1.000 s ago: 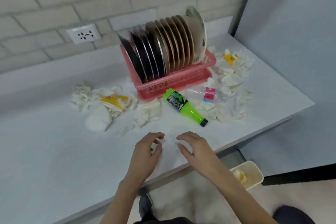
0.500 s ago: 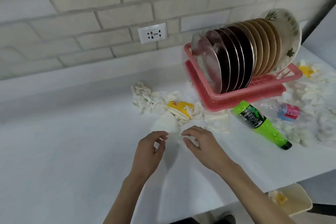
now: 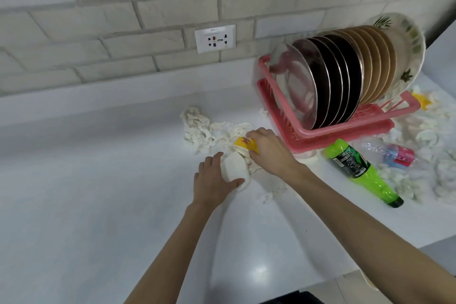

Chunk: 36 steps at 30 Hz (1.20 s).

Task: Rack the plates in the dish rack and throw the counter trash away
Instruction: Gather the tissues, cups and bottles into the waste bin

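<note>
A pink dish rack at the back right holds several upright plates: clear, dark, tan and a leaf-patterned one. To its left lies crumpled white tissue. My left hand is wrapped around a white paper cup lying on the counter. My right hand grips a yellow paper cup just behind it. A green bottle and a clear bottle with a pink label lie in front of the rack.
More crumpled tissue and a yellow wrapper are spread right of the rack. A wall socket sits on the brick wall. The white counter ends at its front edge at the lower right.
Both hands have reached forward from the bare counter into the left trash pile. The left has closed on the white cup, the right on the yellow cup. My view shifted left.
</note>
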Available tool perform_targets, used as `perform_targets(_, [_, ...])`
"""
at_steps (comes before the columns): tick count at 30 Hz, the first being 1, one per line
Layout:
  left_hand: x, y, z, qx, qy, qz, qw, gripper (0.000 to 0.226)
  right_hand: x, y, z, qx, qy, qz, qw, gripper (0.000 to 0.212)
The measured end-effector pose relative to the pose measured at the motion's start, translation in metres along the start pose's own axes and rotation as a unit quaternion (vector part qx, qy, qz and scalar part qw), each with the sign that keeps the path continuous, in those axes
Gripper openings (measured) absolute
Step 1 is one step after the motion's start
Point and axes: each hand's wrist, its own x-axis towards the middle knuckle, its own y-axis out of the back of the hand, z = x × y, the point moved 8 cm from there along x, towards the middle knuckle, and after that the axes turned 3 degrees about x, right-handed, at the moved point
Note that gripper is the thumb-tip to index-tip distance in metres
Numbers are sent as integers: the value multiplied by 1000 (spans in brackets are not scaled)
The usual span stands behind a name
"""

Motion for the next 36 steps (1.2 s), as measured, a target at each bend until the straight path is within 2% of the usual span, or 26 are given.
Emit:
perform_targets(4, [0, -1, -2, -12, -4, 1, 1000, 89, 15, -16, -1, -81, -6, -62, 995, 41])
perform_targets(7, [0, 0, -8, -50, 2, -6, 999, 83, 21, -22, -1, -103, 0, -71, 992, 41])
perform_targets(10, [-2, 2, -11, -65, 4, -12, 998, 79, 26, -21, -1, -86, 11, -60, 994, 40])
perform_targets(16, [-4, 6, -14, -65, -5, -9, 998, 78, 28, -23, -1, -79, 40, -36, 995, 23])
perform_targets(27, [-4, 7, -11, -64, -15, -6, 998, 79, 24, -38, -2, -109, 67, -108, 986, 43])
perform_targets(36, [-7, 10, -16, -63, 6, -4, 998, 80, 28, -19, -9, -46, 99, -73, 991, 36])
